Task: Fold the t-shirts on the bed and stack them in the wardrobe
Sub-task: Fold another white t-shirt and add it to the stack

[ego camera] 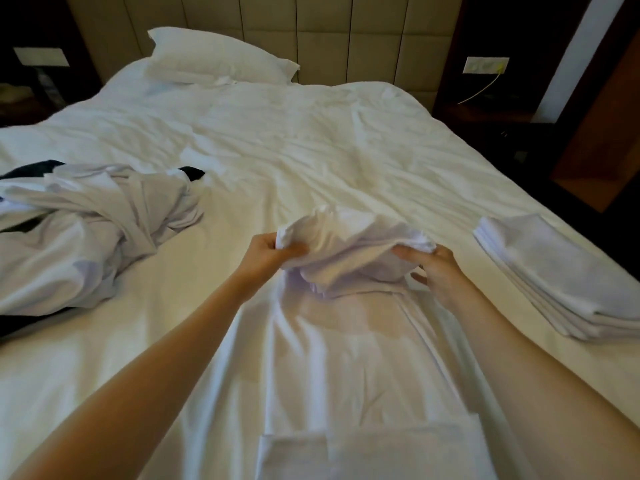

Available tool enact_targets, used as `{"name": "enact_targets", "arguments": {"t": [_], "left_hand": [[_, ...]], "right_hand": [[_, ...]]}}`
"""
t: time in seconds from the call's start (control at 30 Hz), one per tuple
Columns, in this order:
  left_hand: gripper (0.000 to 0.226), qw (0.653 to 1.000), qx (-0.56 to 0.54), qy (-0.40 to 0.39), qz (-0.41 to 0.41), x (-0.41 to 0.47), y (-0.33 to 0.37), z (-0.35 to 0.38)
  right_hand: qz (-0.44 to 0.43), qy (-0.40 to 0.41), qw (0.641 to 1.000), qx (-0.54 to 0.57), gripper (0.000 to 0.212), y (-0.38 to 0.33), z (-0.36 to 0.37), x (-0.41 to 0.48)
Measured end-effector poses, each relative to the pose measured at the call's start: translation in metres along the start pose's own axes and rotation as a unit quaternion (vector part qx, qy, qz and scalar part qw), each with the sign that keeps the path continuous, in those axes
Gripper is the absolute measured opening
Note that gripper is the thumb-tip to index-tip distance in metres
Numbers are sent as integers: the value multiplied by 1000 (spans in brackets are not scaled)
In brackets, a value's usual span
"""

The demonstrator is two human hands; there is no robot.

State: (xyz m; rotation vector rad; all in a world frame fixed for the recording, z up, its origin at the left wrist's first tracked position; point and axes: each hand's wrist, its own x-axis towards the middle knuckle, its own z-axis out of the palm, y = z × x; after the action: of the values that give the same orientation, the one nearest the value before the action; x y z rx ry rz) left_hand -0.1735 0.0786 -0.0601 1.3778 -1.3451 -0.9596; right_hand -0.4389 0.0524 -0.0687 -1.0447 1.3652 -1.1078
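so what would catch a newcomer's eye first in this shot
Most likely the middle of the view, where the left hand and right hand each grip an end of a bunched white t-shirt whose lower part lies flat on the white bed. After that, the neat stack of folded t-shirts by the bed's right edge and the rumpled heap of unfolded clothes on the left.

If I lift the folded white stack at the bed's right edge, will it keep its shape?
The folded stack is probably floppy: thin cloth in several layers, so it may sag unless supported from below. It seems light, like the white t-shirt crumpled mid-bed. Its layers lie stepped at the edge, so they could slide apart.
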Motion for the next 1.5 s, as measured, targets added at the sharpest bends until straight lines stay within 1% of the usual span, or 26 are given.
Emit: {"name": "enact_targets", "arguments": {"t": [0.1,0.2,0.23,0.3,0.37,0.4,0.43,0.47,0.53,0.57,0.6,0.67,0.7,0.77,0.83,0.87,0.93,1.0,1.1,1.13,1.17,1.23,1.27,1.33,1.4,1.5], "left_hand": [[21,995,70,-69,23,-35,-19,-2],[61,966,205,-145,63,-64,-39,-2],[64,954,240,-161,84,-71,-42,0],[46,929,290,-178,144,-82,-38,3],[33,899,338,-179,212,-87,-36,7],[31,888,356,-178,229,-88,-35,9],[30,880,372,-176,237,-89,-35,12],[29,875,387,-175,232,-91,-34,14],[28,891,388,-136,193,-95,-28,16],[24,907,373,-112,161,-96,-27,15],[22,919,356,-99,140,-97,-26,13],[22,918,357,-87,151,-99,-22,9],[26,909,366,-91,176,-102,-19,7],[37,884,385,-140,225,-110,-16,6],[38,841,426,-182,280,-115,-19,9],[39,818,452,-216,283,-117,-19,12],[59,802,469,-288,232,-121,-20,19],[72,785,490,-337,175,-122,-20,20],[68,721,565,-362,173,-118,-20,20],[66,706,583,-369,157,-116,-18,19],[66,701,592,-376,130,-113,-18,17],[66,707,591,-384,65,-108,-15,13],[64,714,586,-381,35,-106,-11,12],[58,736,582,-344,-13,-101,-2,12],[48,767,585,-263,-30,-95,8,17],[42,813,573,-97,20,-86,11,30]], "right_hand": [[-23,-33,997,-65,46,14,-14,-25],[-43,-56,972,-224,38,33,-25,-43],[-52,-59,951,-298,36,39,-27,-46],[-97,-42,900,-423,33,44,-30,-53],[-225,-15,823,-521,41,45,-27,-58],[-299,-26,776,-555,45,47,-23,-59],[-369,-33,726,-579,43,48,-17,-60],[-419,-37,686,-593,34,50,-8,-62],[-457,-58,625,-630,17,51,7,-69],[-450,-65,618,-641,14,49,13,-72],[-437,-66,628,-641,18,46,15,-73],[-435,-52,646,-625,29,41,12,-72],[-438,-52,644,-625,35,38,11,-73],[-447,-66,624,-638,42,34,8,-78],[-435,-84,600,-667,39,35,8,-89],[-412,-111,595,-681,33,37,8,-93],[-341,-169,606,-698,33,39,6,-97],[-258,-210,661,-673,40,36,6,-101],[-208,-185,781,-559,48,27,10,-97],[-190,-172,799,-543,50,26,10,-95],[-173,-161,794,-560,50,27,10,-92],[-116,-159,750,-631,51,35,4,-86],[-80,-162,738,-651,55,41,1,-84],[-42,-156,747,-645,64,49,-3,-78],[-48,-137,795,-589,74,49,1,-73],[-16,-32,928,-371,98,43,5,-63]]}}
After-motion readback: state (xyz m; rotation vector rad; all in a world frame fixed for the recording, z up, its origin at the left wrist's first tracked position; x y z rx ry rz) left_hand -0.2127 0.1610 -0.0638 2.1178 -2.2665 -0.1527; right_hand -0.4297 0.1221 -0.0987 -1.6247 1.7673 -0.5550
